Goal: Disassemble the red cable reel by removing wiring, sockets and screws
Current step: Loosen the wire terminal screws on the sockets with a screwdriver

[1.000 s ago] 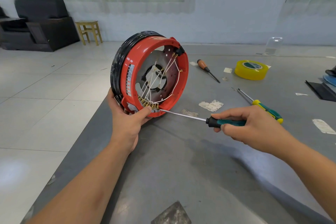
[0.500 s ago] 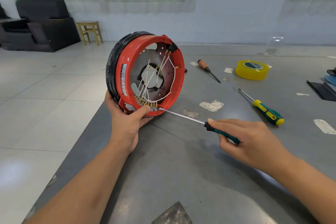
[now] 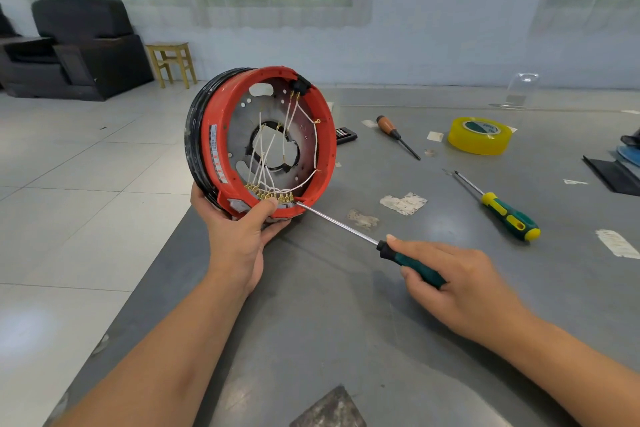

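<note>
Since a second ago the reel (image 3: 263, 142) has been turned a little more toward the camera, and the right hand (image 3: 457, 282) has dropped lower and slid back along the screwdriver (image 3: 412, 262) handle, so more of the dark green grip shows.

The reel stands on edge at the near left corner of the grey table (image 3: 346, 340), its open red side facing right, with black cable wound round the rim behind. The cover is already off. Inside, the white wires (image 3: 273, 156) are still in place, running from the centre hole to a row of brass terminals (image 3: 270, 197) along the bottom edge and up to a black fitting at the top. So, as far as I can judge, the opening-up is done, while the wiring and its screws are still to come out.

The left hand (image 3: 239, 236) grips the bottom of the reel, fingers curled under it and the thumb pressed just below the terminals. The right hand's fingers are wrapped round the screwdriver handle, and the tip of the blade sits at the right end of the terminal row.

Further out lie a second screwdriver (image 3: 509, 215) with a green and yellow handle, a small one with a wooden handle (image 3: 389, 126), a roll of yellow tape (image 3: 479, 135) and scraps of paper.
</note>
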A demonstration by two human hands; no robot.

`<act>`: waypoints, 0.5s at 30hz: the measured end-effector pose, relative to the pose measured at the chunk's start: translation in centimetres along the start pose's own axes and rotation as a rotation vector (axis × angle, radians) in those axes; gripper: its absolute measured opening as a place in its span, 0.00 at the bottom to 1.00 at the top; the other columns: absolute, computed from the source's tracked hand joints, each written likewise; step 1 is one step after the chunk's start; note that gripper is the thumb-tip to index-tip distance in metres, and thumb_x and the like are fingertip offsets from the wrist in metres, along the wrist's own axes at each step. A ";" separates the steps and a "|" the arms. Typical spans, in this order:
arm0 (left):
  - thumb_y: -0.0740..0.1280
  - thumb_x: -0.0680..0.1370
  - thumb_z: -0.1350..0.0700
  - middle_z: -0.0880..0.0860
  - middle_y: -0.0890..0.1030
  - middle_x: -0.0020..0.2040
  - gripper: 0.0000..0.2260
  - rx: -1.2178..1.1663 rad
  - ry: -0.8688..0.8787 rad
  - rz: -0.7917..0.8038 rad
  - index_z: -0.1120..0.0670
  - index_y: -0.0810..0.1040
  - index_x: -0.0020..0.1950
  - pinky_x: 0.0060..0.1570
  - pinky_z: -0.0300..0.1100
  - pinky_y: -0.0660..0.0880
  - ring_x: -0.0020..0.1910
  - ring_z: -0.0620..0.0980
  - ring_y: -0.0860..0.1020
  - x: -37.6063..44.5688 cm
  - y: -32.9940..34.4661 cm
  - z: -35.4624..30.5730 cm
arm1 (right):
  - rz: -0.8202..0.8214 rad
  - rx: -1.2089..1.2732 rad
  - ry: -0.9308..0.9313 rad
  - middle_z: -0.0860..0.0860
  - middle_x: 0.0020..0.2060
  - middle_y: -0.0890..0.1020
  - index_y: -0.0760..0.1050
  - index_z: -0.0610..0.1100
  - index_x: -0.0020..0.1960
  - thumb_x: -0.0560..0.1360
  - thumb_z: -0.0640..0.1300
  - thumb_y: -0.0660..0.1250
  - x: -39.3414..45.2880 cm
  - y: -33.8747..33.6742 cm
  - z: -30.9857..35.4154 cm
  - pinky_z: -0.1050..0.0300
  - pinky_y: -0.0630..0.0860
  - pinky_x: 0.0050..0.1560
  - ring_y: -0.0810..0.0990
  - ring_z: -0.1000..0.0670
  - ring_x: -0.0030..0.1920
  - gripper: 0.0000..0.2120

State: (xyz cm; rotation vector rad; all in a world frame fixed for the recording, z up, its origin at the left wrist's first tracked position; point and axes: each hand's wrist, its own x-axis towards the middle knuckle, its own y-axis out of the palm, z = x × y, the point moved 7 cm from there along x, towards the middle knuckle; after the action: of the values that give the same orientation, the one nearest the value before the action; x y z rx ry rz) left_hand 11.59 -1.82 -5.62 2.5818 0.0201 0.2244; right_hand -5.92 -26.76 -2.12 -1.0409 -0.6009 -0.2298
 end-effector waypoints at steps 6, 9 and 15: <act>0.76 0.68 0.69 0.41 0.83 0.55 0.42 -0.011 0.004 -0.015 0.38 0.63 0.72 0.48 0.63 0.85 0.57 0.58 0.86 -0.1 0.0 -0.3 | 0.015 0.228 0.263 0.66 0.50 0.85 0.82 0.57 0.65 0.78 0.41 0.72 -0.6 1.3 -1.0 0.65 0.77 0.44 0.84 0.56 0.44 0.18; 0.76 0.67 0.68 0.40 0.83 0.56 0.42 -0.018 0.005 -0.025 0.37 0.64 0.71 0.48 0.63 0.85 0.56 0.56 0.87 -0.1 0.0 -0.4 | 0.073 0.485 0.381 0.60 0.50 0.87 0.81 0.57 0.62 0.80 0.39 0.70 -0.7 2.7 -1.7 0.69 0.74 0.39 0.81 0.59 0.37 0.17; 0.76 0.68 0.69 0.48 0.79 0.65 0.42 -0.033 -0.009 -0.048 0.38 0.64 0.72 0.47 0.64 0.85 0.57 0.57 0.86 0.1 -0.4 -0.2 | 0.069 0.287 0.295 0.66 0.48 0.85 0.81 0.60 0.63 0.78 0.40 0.71 -0.3 1.7 -1.1 0.71 0.70 0.34 0.76 0.57 0.32 0.19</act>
State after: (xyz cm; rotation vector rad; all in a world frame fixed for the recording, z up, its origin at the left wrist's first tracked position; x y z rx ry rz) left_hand 11.65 -1.41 -5.67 2.5458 0.0739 0.1936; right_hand -4.99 -26.93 -3.94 -0.7312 -0.3186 -0.2239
